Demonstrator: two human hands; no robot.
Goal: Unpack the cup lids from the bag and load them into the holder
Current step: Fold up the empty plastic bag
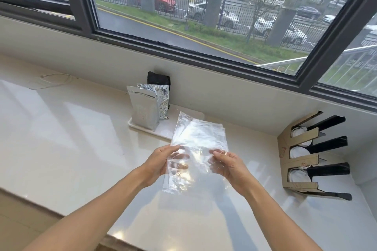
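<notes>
Both hands, left (163, 161) and right (228, 166), pinch the clear bag (195, 149) above the desk (61, 138). It looks empty: light, limp, slippery film, best held at its edges. Lids (298, 152) sit in the holder (302, 159).

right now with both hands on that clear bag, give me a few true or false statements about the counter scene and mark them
1. Both hands hold the clear plastic bag. True: the left hand and right hand each grip it with curled fingers.
2. The bag looks full of lids. False: it looks flat and see-through, with no lids visible inside.
3. The cardboard holder stands to the right, with white lids in its slots. True.
4. The silver pouches lie flat on the counter. False: they stand upright on a tray.
</notes>
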